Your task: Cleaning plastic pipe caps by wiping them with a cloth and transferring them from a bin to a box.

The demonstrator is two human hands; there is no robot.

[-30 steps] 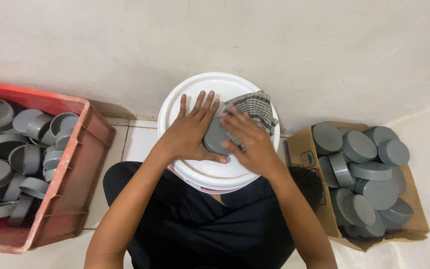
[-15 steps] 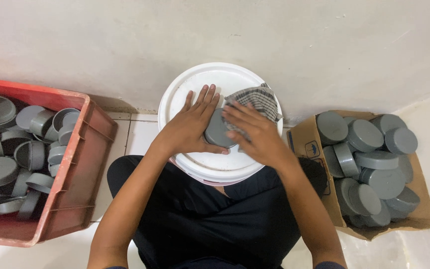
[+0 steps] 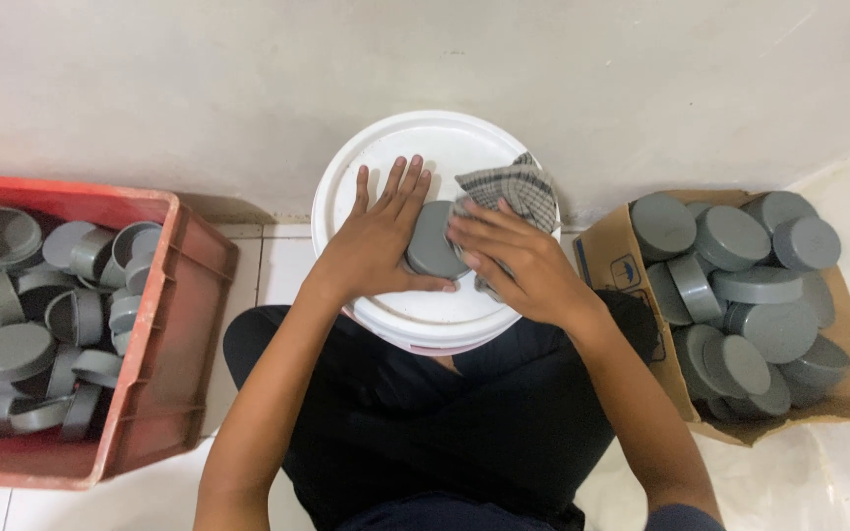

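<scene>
Grey plastic cap (image 3: pixel 432 241), gripped by the left hand (image 3: pixel 378 239) at frame centre, turns slightly as the right hand (image 3: pixel 518 264) keeps clutching the checked cloth (image 3: pixel 516 194) against it.

Both forearms are bare from the lower frame up to the left hand (image 3: pixel 371 251) and right hand (image 3: pixel 523 265). No rings, watch or gloves show. Black clothing (image 3: pixel 425 423) covers the lap at lower centre, plain and unmarked.
</scene>
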